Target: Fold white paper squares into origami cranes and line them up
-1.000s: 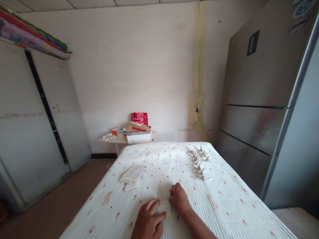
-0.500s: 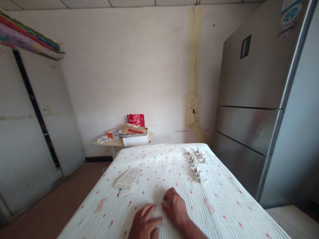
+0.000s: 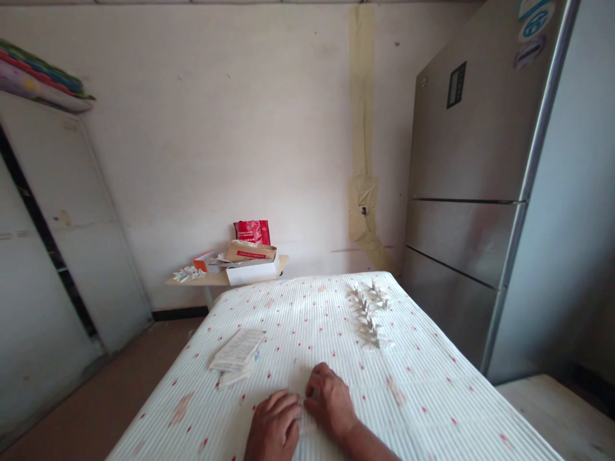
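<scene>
My left hand [image 3: 275,424] rests low over the ribbed, red-dotted white cloth [image 3: 331,339], its fingers curled and pressed together. Just to its right, my right hand [image 3: 331,400] is bent inward with thumb and fingers closed. The fingertips of both hands nearly meet over the cloth. Whatever lies between them is too small and too hidden to make out. Beyond my left hand is a stack of printed paper sheets [image 3: 240,349]. Several folded paper cranes [image 3: 368,317] stand in rough rows farther off, beyond my right hand.
Behind the table's far left corner, a side table [image 3: 218,279] carries a white box [image 3: 252,273], a red bag [image 3: 252,232] and a pile of small white pieces [image 3: 189,274]. A tall grey refrigerator [image 3: 454,153] stands to the right, a pale cabinet [image 3: 72,192] to the left.
My left hand's fingers were spread apart and have drawn together, closer to my right hand. My right hand keeps its curled shape. The whole view has shifted slightly with my head.
</scene>
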### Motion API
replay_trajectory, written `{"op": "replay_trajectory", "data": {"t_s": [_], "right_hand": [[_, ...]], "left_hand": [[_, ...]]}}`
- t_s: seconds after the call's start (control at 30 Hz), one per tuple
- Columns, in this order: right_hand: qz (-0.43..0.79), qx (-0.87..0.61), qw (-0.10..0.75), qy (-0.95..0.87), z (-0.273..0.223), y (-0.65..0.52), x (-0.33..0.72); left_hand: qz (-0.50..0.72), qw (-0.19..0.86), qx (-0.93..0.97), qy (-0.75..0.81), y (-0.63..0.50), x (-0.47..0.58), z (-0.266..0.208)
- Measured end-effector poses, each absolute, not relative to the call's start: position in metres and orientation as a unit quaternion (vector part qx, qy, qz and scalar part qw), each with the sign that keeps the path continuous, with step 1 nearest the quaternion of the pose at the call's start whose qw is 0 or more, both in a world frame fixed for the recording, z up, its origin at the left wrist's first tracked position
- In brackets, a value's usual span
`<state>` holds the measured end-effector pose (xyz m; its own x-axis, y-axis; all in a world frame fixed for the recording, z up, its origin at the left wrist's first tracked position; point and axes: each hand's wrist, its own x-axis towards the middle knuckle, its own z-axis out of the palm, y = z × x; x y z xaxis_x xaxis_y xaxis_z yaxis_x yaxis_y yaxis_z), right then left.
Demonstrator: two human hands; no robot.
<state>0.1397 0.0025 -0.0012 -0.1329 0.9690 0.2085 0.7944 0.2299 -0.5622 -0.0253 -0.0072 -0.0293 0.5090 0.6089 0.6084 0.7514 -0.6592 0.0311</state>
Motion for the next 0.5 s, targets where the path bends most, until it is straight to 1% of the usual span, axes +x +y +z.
{"op": "replay_trajectory", "data": {"t_s": [0.27, 0.5], "right_hand": [[0.154, -0.596, 0.270, -0.740, -0.007, 0.005, 0.140], [0.127, -0.582, 0.305, -0.743, -0.021, 0.012, 0.142]], "left_hand": [[-0.286, 0.088, -0.866, -0.401, -0.007, -0.025, -0.030], [-0.268, 0.073, -0.857, -0.435, -0.010, -0.029, -0.031]]}}
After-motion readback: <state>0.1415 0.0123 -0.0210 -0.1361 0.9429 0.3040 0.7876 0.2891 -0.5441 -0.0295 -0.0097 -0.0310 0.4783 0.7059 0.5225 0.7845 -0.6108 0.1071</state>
